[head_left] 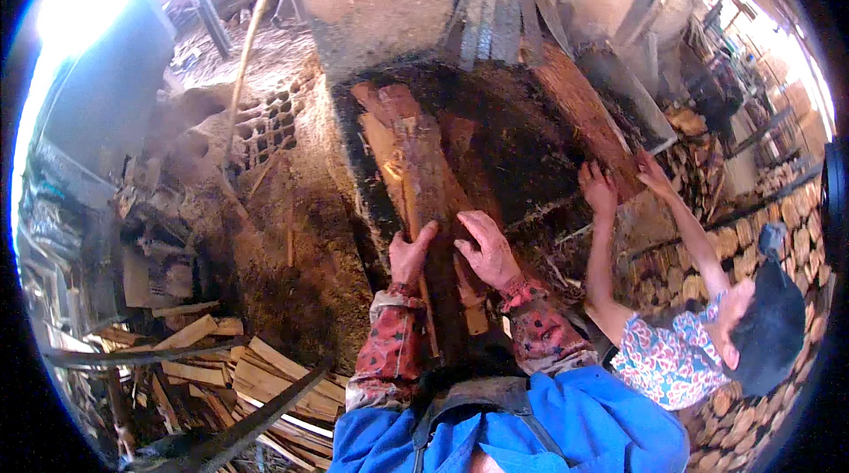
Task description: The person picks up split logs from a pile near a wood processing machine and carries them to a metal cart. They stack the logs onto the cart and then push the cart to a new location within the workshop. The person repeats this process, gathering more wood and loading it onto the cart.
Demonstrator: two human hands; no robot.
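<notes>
A long rough wooden plank (426,164) lies lengthwise before me on a dark, sawdust-covered surface, its near end between my forearms. My left hand (411,259) is closed at the plank's left edge, thumb on top, with the other fingers mostly hidden. On the opposite side, my right hand (491,252) is open beside the plank, its fingers stretched forward; I cannot tell whether they touch the wood. Paler pieces of wood (380,141) lie along the plank's left side.
At the right, a co-worker in a patterned shirt (668,354) has both hands on a reddish-brown board (584,106). Grey slats (491,22) hang over the far opening. Split wood (283,380) is heaped at the lower left; stacked log ends (734,247) stand at the right.
</notes>
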